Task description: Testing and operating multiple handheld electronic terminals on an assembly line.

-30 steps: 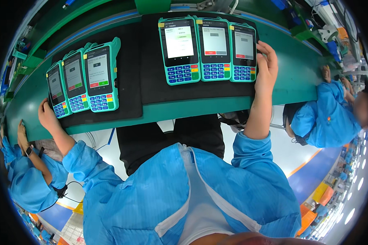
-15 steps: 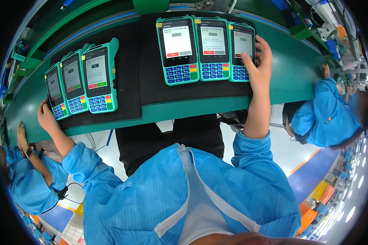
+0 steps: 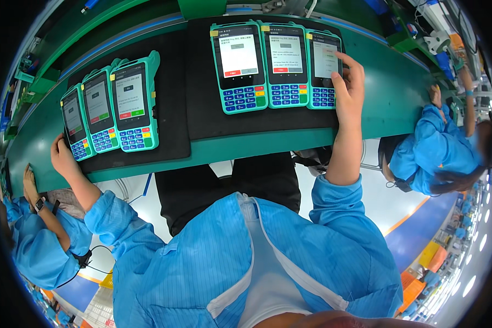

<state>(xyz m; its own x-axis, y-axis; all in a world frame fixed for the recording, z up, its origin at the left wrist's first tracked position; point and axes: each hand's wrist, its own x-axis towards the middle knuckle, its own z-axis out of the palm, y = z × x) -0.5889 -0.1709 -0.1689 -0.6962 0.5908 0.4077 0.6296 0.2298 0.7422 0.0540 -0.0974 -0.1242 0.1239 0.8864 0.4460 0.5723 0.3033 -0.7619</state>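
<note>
Two groups of three teal handheld payment terminals lie on black mats (image 3: 202, 117) on a green bench. My right hand (image 3: 349, 87) rests on the rightmost terminal (image 3: 323, 68) of the right group, with a fingertip on its lit screen. Beside it lie the middle terminal (image 3: 285, 63) and the left one (image 3: 238, 65). My left hand (image 3: 64, 158) rests at the bench's near edge, touching the lower end of the leftmost terminal (image 3: 75, 124) of the left group. The other two of that group (image 3: 99, 116) (image 3: 134, 105) lie next to it. Neither hand lifts a terminal.
The green bench (image 3: 388, 104) curves across the view, with a raised green rail (image 3: 120, 27) behind. A person in a blue coat (image 3: 437, 156) works at the right, another blue-sleeved person (image 3: 41, 240) at the lower left. My own blue coat fills the bottom.
My right hand has slid from the terminal's right side onto its screen, a fingertip now pressing there. My left hand has stayed put.
</note>
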